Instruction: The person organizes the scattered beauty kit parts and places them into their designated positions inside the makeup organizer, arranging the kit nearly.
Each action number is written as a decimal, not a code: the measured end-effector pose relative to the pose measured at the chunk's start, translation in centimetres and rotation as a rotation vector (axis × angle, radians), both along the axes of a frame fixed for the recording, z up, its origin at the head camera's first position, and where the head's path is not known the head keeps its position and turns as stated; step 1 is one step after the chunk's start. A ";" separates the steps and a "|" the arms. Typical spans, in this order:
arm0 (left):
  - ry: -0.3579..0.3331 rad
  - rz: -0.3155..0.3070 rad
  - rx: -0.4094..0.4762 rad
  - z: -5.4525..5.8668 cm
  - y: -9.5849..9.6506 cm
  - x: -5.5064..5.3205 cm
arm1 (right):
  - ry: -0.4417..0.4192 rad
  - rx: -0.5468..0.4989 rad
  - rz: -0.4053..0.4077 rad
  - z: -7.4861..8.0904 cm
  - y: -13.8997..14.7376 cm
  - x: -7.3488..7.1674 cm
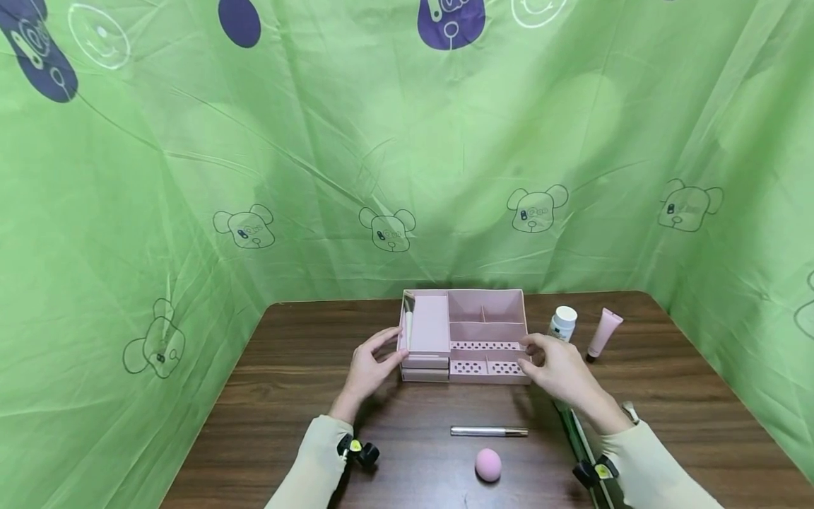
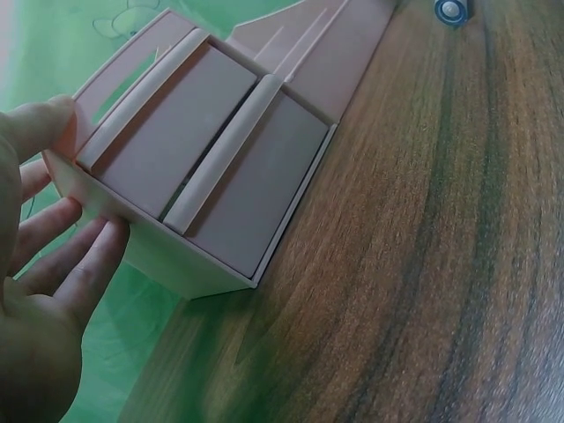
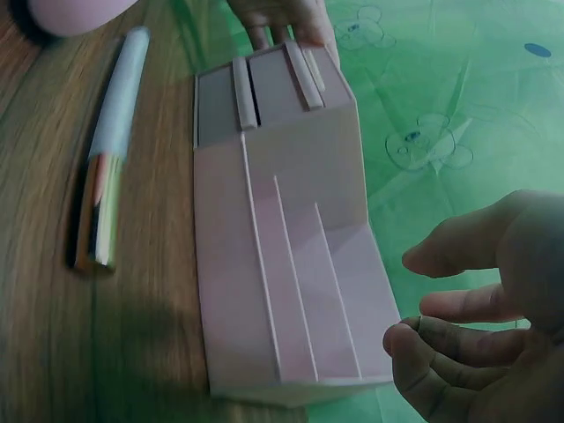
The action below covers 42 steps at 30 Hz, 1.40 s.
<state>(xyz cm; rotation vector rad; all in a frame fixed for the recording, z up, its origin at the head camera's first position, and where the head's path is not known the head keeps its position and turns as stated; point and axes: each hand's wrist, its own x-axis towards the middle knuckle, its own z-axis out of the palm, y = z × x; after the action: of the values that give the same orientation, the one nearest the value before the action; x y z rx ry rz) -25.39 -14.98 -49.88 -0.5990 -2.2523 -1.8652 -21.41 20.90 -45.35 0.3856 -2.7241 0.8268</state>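
Note:
A pink makeup organizer (image 1: 486, 331) stands at the far edge of the table, with two drawers (image 2: 238, 159) on its left and open compartments (image 3: 291, 291) on its right. A brush with a pale handle (image 1: 409, 322) stands at its left side. My left hand (image 1: 369, 364) holds the organizer's left end, thumb over the upper edge and fingers against the outer wall. At the right end, my right hand (image 1: 562, 367) has loosely bent fingers near the wall; nothing is between them. Whether its fingertips touch the organizer I cannot tell.
Right of the organizer are a white bottle (image 1: 564, 316) and a pink tube (image 1: 604, 334). A silver pen-like stick (image 1: 489, 431) and a pink ball-shaped sponge (image 1: 488, 465) lie in front. Beneath my right forearm is a long green item (image 1: 575, 438), partly hidden. Green cloth (image 1: 407, 141) surrounds the table.

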 end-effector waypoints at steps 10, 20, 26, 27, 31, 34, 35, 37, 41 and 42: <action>0.014 -0.001 0.011 0.4 0.1 0.4 | 0.021 0.046 -0.022 -1.1 2.3 1.5; 0.019 0.011 0.001 0.3 0.1 0.5 | -0.041 0.092 -0.058 -2.7 3.8 2.9; 0.025 0.004 0.007 0.4 0.0 0.4 | -0.025 0.123 -0.071 -3.4 4.0 3.3; 0.027 0.006 0.007 0.4 0.0 0.4 | -0.023 0.129 -0.076 -3.4 4.1 3.4; 0.035 0.018 0.002 0.4 0.0 0.4 | -0.025 0.155 -0.099 -3.6 4.2 3.6; 0.035 0.022 -0.005 0.4 0.0 0.5 | -0.051 0.176 -0.108 -3.8 4.2 3.8; 0.034 0.022 -0.008 0.4 0.0 0.5 | -0.060 0.182 -0.109 -3.9 4.3 3.9; 0.029 0.022 -0.017 0.4 0.0 0.5 | -0.073 0.189 -0.110 -4.1 4.3 4.0; 0.032 0.030 -0.040 0.5 0.0 0.5 | -0.078 0.203 -0.118 -4.5 4.3 4.1; 0.034 0.032 -0.043 0.6 0.0 0.5 | -0.079 0.208 -0.123 -4.6 4.3 4.2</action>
<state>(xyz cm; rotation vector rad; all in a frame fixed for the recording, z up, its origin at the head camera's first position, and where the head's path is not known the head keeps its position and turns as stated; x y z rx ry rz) -24.91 -15.03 -49.32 -0.5929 -2.2724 -1.7818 -17.25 25.20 -49.90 0.2278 -2.8833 0.5395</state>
